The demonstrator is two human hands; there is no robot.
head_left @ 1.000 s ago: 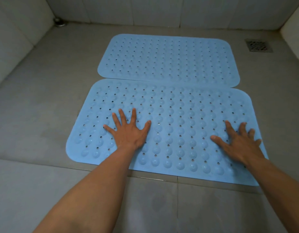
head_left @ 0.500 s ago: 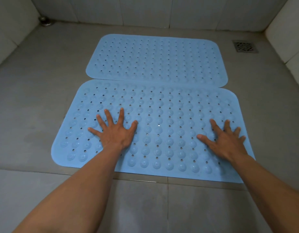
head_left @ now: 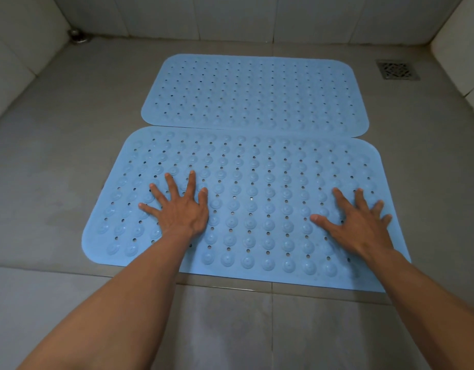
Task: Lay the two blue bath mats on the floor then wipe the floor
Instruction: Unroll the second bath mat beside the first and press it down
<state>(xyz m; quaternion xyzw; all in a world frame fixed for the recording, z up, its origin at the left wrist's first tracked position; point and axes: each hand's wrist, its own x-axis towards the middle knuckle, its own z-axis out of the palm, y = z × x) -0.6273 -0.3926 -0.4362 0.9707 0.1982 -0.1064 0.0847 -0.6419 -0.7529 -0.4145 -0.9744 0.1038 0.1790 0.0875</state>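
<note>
1. The near blue bath mat (head_left: 257, 166) lies flat on the grey floor (head_left: 57, 156), its near long edge running just beside the tile seam that crosses the floor's near side. Its upper face shows rows of round bumps and small holes.
2. The far blue bath mat (head_left: 254, 94) lies flat beyond it, toward the floor's far edge. The two long edges meet; whether one overlaps the other cannot be told.
3. The left hand (head_left: 180, 209) rests palm down on the near mat's left half, fingers straight and spread wide, gripping nothing.
4. The right hand (head_left: 361, 225) rests palm down near that mat's right short edge, fingers likewise straight and splayed, holding nothing.
5. Both bare forearms reach in from the near edge of the view.
6. A square metal drain grate (head_left: 397, 70) is set into the floor near its far right corner, apart from the far mat.
7. A small round metal fitting (head_left: 78, 37) sits in the far left corner.
8. Pale tiled walls (head_left: 230, 14) rise along the far, left and right edges.
</note>
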